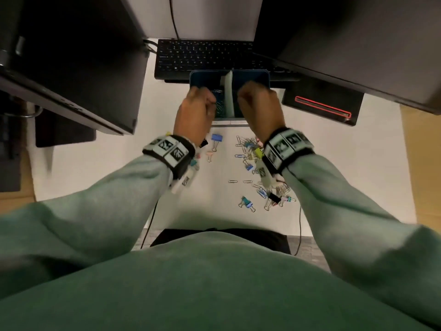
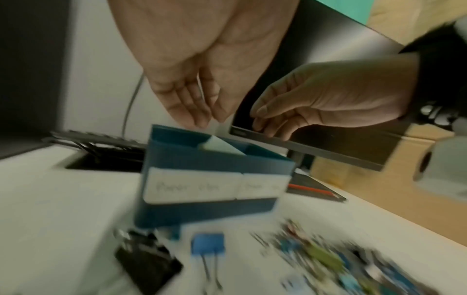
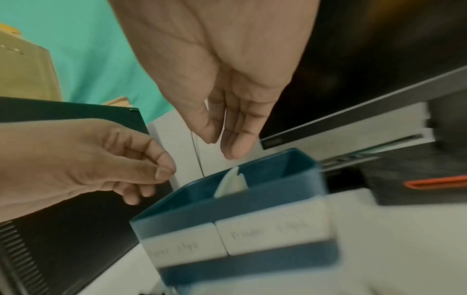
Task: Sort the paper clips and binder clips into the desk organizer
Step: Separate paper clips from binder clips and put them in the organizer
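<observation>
Both my hands hover over the blue desk organizer [image 1: 250,76] on the white worktop [image 1: 346,163]. My left hand [image 2: 192,79] and right hand [image 3: 227,79] hang with fingers relaxed, slightly apart, holding nothing. Paper clips and binder clips [image 1: 260,173] lie scattered nearer me than the organizer.

Overhead head view; close wrist views

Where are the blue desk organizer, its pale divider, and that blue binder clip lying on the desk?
Desk organizer [image 3: 252,207]: right wrist view, on its blue front wall above the labels.
Divider [image 1: 228,96]: head view, on the pale strip between the two compartments.
Blue binder clip [image 2: 207,244]: left wrist view, on its blue body.
</observation>
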Motion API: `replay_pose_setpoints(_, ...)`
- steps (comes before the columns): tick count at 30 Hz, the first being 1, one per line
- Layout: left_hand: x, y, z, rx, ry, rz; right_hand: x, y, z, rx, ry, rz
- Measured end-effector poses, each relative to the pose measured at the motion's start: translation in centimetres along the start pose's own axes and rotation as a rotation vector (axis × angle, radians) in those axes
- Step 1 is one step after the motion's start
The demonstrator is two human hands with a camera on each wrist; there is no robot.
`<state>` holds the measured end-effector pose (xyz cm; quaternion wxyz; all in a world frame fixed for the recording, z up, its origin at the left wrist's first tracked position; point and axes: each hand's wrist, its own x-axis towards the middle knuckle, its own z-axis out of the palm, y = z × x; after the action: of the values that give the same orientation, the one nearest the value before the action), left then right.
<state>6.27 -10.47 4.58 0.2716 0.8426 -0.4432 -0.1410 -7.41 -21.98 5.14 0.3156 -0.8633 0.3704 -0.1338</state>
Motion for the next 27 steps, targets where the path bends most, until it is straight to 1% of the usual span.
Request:
replay_pose_setpoints(1, -1.2, 0.2, 1.0, 0.017, -0.047, 0.043, -1.8, 1.5, -0.2, -0.024, 0.023, 0.032)
replay_pose_setpoints(2, -2.5, 0.4, 2.2, 0.036, -0.121, 0.082, -3.7, 2.8, -0.1, -0.060, 0.009, 0.077)
replay_pose_setpoints(4, -4.3, 1.0, 4.9, 0.093, -0.293, 0.148, -7.4, 5.1, 1.0, -0.163, -0.101, 0.149)
replay_pose_setpoints(5, -4.7, 1.2, 6.3, 0.116, -0.349, 0.183, -8.8, 5.8, 1.7, -0.219, -0.163, 0.163)
replay_pose_setpoints(7, -4.7, 1.5, 8.7, 0.138, -0.422, 0.236, -10.4, 7.0, 3.0, -0.309, -0.245, 0.148)
replay_pose_setpoints(9, -4.2, 1.8, 10.2, 0.197, -0.461, 0.285, -11.0, 7.7, 3.3, -0.361, -0.277, 0.143)
replay_pose_setpoints(12, -3.6, 1.9, 11.4, 0.291, -0.467, 0.314, -11.4, 8.8, 2.8, -0.364, -0.258, 0.167)
replay_pose_setpoints(15, -3.6, 1.8, 11.5, 0.287, -0.462, 0.349, -11.7, 9.9, 1.8, -0.376, -0.231, 0.203)
replay_pose_setpoints(17, -3.6, 1.4, 11.5, 0.264, -0.454, 0.352, -11.8, 10.1, 1.5, -0.368, -0.204, 0.190)
replay_pose_setpoints(19, -3.5, 1.1, 11.2, 0.228, -0.448, 0.329, -11.8, 9.3, 1.7, -0.340, -0.192, 0.131)
replay_pose_setpoints(21, -3.7, 0.7, 10.5, 0.176, -0.441, 0.297, -11.5, 7.8, 2.5, -0.285, -0.221, 0.097)
replay_pose_setpoints(25, -4.3, -0.4, 8.9, 0.094, -0.409, 0.212, -10.8, 6.3, 4.6, -0.210, -0.298, 0.184)
replay_pose_setpoints(27, -4.6, -1.0, 8.4, 0.095, -0.420, 0.166, -10.7, 6.4, 5.0, -0.187, -0.301, 0.201)
